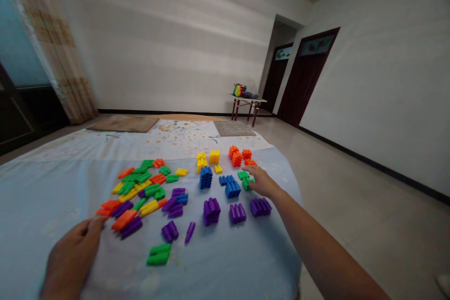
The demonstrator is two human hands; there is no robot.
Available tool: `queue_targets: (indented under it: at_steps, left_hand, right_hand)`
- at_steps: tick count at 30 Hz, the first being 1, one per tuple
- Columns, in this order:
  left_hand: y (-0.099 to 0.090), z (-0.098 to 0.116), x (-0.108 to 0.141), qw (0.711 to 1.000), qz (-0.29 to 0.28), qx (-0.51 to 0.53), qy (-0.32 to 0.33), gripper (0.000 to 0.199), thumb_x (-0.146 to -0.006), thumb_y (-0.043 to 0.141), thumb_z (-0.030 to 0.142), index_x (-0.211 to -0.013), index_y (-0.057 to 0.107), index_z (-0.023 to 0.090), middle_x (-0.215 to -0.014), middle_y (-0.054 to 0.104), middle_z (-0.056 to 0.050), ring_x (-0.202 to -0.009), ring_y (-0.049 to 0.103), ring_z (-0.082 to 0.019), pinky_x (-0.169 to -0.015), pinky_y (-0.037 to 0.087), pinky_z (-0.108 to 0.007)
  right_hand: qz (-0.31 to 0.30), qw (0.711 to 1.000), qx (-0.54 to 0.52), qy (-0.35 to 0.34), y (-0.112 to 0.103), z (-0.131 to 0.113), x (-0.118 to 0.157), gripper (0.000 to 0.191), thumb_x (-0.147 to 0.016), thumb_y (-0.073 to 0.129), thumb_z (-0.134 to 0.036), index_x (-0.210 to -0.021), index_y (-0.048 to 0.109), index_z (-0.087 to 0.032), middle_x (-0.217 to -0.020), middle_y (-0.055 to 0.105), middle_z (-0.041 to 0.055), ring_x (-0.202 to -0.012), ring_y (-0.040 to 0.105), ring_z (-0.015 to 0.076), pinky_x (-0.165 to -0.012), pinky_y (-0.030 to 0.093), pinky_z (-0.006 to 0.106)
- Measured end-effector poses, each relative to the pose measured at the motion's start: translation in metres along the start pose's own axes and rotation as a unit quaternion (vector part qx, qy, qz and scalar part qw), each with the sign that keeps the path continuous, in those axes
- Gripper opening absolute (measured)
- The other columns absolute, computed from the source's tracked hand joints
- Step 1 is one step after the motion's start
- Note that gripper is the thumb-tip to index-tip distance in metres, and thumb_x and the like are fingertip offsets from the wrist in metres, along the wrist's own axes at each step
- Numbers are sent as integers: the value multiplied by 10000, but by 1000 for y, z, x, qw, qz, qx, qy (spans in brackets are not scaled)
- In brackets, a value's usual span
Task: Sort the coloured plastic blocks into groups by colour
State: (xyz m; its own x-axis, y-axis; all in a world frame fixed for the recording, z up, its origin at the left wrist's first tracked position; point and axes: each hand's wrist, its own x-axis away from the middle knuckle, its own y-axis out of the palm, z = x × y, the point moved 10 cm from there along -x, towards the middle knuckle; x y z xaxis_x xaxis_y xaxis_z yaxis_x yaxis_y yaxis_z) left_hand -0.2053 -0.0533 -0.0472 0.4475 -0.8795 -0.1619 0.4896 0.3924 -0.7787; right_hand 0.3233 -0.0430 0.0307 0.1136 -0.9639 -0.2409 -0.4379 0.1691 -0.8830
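Observation:
My left hand (72, 253) is at the lower left, thumb and index finger brought together at the near end of an orange plastic tube block (109, 206). That block lies at the edge of a mixed heap of green, yellow, orange and purple blocks. Over on the right, my right hand (260, 180) has its fingers around a green tube block (246, 181); the fingers hide part of it. Close to that hand are stacked orange blocks (235, 155) behind, blue blocks (232, 187) to the left and a purple row (260, 206) in front.
A pale blue cloth (211, 267) covers the round-edged table. Yellow blocks (201, 162), a blue stack (206, 177) and a purple stack (211, 211) stand mid-table. Two mats lie at the far side. A small table (249, 100) with a colourful bag stands beyond.

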Motion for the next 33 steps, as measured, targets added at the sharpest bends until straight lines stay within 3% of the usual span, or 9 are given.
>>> queue_targets:
  at_steps: [4,6,10,13,16,19,27,30,33]
  left_hand:
    - [-17,29,22,999,-16,48,-7,384,-788,421,430,-885,677,160,-921,689,-109,-820,584,-221,-701,423,-298]
    - [-19,36,27,998,-14,56,-3,374,-792,414,423,-874,671,164,-887,682,-94,-817,580,-206,-706,414,-285]
    - [-18,34,30,998,-4,61,-6,367,-794,397,435,-824,659,181,-825,668,-72,-788,575,-196,-692,406,-278]
    - [-19,33,31,998,1,66,-3,352,-782,403,447,-767,643,190,-779,655,-65,-757,571,-199,-672,401,-284]
    - [-20,36,31,997,3,74,7,349,-780,396,443,-762,638,192,-774,651,-64,-754,572,-200,-674,399,-288]
    - [-21,37,32,997,3,81,11,353,-783,388,438,-761,638,190,-771,650,-65,-757,574,-200,-677,397,-290]
    - [-20,37,31,996,4,92,7,344,-778,396,441,-750,632,193,-772,648,-59,-759,571,-199,-675,394,-288]
    - [-19,36,31,996,-3,94,6,344,-781,400,433,-783,643,189,-788,653,-66,-773,576,-205,-687,398,-294]
    - [-16,31,28,997,-14,82,-3,366,-785,407,453,-840,659,193,-823,666,-68,-793,579,-215,-688,406,-297]
  right_hand:
    - [112,983,-75,-121,-31,-77,18,429,-769,502,-85,-1175,599,-181,-1150,608,112,-1046,565,205,-969,431,416]
    - [109,972,-122,-171,-30,-124,32,356,-821,505,-134,-1159,596,-199,-1096,620,93,-985,580,184,-922,461,381]
    - [-21,942,-190,-276,13,-220,65,315,-855,525,-167,-1161,590,-200,-1099,633,80,-1047,568,171,-933,449,325]
    - [-127,935,-143,-298,64,-260,80,339,-833,576,-194,-1171,593,-172,-1140,625,101,-1077,552,198,-933,440,324]
    - [-187,936,-49,-293,106,-269,83,375,-795,610,-200,-1168,591,-180,-1134,618,104,-1052,546,230,-894,445,348]
    - [-198,936,15,-292,124,-269,80,328,-800,583,-176,-1127,601,-182,-1085,615,101,-1035,533,236,-861,444,344]
    - [-201,961,5,-191,120,-257,64,491,-793,658,-433,-1200,583,-169,-1114,602,131,-1005,565,263,-831,464,368]
    - [-189,953,-12,-235,118,-263,64,545,-774,683,-368,-1263,545,-172,-1186,588,125,-1063,540,260,-887,444,373]
    - [-198,936,10,-290,126,-271,69,456,-784,623,-215,-1235,566,-185,-1170,616,104,-1036,547,247,-872,445,379]
